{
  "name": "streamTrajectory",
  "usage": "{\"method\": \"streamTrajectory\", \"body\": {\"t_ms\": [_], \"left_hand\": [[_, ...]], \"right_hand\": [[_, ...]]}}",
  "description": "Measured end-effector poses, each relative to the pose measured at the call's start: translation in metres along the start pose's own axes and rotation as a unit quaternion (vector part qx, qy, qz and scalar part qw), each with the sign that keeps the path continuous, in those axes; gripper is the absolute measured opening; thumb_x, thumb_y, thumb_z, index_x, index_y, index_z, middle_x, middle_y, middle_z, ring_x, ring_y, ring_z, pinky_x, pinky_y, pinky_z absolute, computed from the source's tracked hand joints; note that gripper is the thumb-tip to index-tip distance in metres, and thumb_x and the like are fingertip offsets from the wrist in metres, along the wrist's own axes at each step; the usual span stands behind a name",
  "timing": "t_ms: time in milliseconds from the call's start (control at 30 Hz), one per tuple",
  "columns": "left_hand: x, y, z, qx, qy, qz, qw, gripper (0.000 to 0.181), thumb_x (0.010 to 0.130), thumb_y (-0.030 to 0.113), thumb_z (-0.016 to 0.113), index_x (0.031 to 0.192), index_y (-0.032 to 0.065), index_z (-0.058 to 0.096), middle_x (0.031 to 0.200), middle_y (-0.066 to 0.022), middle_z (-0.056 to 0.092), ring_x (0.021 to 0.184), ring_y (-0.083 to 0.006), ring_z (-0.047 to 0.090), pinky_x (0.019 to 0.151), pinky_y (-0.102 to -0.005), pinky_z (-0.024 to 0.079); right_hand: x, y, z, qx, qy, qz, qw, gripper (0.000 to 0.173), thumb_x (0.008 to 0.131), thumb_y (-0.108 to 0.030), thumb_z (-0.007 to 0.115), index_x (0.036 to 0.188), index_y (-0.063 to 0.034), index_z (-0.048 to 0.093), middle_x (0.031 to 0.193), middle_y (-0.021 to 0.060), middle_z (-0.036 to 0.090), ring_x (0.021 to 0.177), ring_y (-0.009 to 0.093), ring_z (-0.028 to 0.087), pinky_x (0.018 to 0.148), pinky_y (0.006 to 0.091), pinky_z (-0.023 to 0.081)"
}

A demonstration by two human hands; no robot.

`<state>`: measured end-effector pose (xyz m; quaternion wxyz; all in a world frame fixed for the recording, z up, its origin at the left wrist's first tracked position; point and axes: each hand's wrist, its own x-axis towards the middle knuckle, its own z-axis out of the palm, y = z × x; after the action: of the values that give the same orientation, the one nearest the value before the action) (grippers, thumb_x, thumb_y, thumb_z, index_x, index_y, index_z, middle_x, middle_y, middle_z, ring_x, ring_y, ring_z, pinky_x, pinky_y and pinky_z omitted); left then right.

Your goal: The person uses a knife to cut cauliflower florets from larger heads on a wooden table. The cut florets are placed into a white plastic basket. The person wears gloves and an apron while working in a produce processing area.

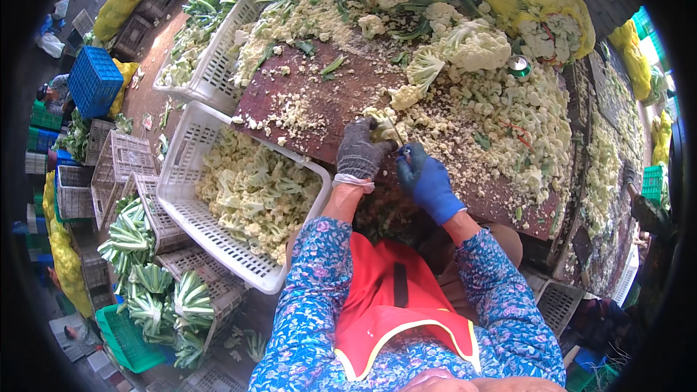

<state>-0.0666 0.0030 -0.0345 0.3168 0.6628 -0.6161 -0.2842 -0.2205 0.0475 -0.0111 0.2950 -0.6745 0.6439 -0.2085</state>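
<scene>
My left hand (361, 151), in a grey knit glove, holds a piece of cauliflower (382, 124) over the near edge of a dark red work table (332, 81). In a blue glove, my right hand (427, 177) grips a small knife (400, 135), its blade against that piece. Beyond the hands lie a cut cauliflower section (425, 69) and a larger cauliflower head (479, 46). Loose florets (523, 120) are heaped on the table's right side. Left of my left hand, a white plastic crate (239, 271) holds many cut florets (253, 188).
Another white crate (218, 73) with trimmings and leaves stands at the upper left. Yellow mesh sacks of cauliflower (544, 11) lie at the table's far right. A metal can (519, 66) stands among the florets. Bundled leafy vegetables (130, 234) and stacked crates (122, 160) are at left.
</scene>
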Motion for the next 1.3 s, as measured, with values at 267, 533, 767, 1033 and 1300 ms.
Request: {"method": "streamTrajectory", "body": {"t_ms": [267,533,767,1033,1300], "left_hand": [[-0.002,0.016,-0.001,0.135,0.100,0.111,0.980,0.072,0.068,0.030,0.080,0.130,0.0054,0.052,0.122,-0.0232,0.056,0.110,-0.0388,0.055,0.093,-0.0461,0.046],[0.002,-0.001,0.013,0.056,0.055,0.055,0.995,0.079,0.065,0.033,0.082,0.130,0.0022,0.050,0.120,-0.0219,0.057,0.113,-0.0373,0.054,0.098,-0.0440,0.043],[-0.002,0.013,0.002,0.024,0.035,0.006,0.999,0.064,0.071,0.030,0.076,0.125,0.0015,0.054,0.114,-0.0224,0.060,0.106,-0.0387,0.058,0.093,-0.0445,0.047],[-0.002,0.019,-0.032,0.067,0.064,0.077,0.993,0.056,0.078,0.040,0.072,0.121,0.0053,0.059,0.103,-0.0207,0.063,0.097,-0.0367,0.061,0.082,-0.0458,0.049],[0.015,0.008,0.017,0.102,0.131,0.141,0.976,0.032,0.079,0.026,0.071,0.107,0.0100,0.067,0.099,-0.0157,0.064,0.091,-0.0343,0.062,0.079,-0.0444,0.050]], "right_hand": [[0.006,0.011,-0.001,0.033,-0.045,0.015,0.998,0.027,0.090,-0.029,0.055,0.108,-0.0094,0.051,0.083,0.0233,0.066,0.079,0.045,0.063,0.069,0.0523,0.050],[0.012,0.006,-0.008,-0.058,-0.058,-0.014,0.997,0.028,0.091,-0.029,0.053,0.109,-0.0086,0.050,0.082,0.0243,0.065,0.077,0.046,0.063,0.070,0.0536,0.050],[0.019,0.006,-0.008,-0.084,-0.076,-0.002,0.994,0.027,0.091,-0.029,0.052,0.107,-0.0075,0.051,0.082,0.0240,0.066,0.079,0.045,0.064,0.072,0.0538,0.050],[0.027,0.010,0.011,-0.108,-0.115,0.028,0.987,0.027,0.089,-0.032,0.055,0.104,-0.0083,0.056,0.088,0.0227,0.067,0.084,0.042,0.066,0.074,0.0506,0.051],[0.023,0.017,0.006,-0.088,-0.124,0.022,0.988,0.034,0.086,-0.035,0.058,0.107,-0.0090,0.056,0.093,0.0240,0.067,0.090,0.042,0.065,0.080,0.0493,0.050]]}}
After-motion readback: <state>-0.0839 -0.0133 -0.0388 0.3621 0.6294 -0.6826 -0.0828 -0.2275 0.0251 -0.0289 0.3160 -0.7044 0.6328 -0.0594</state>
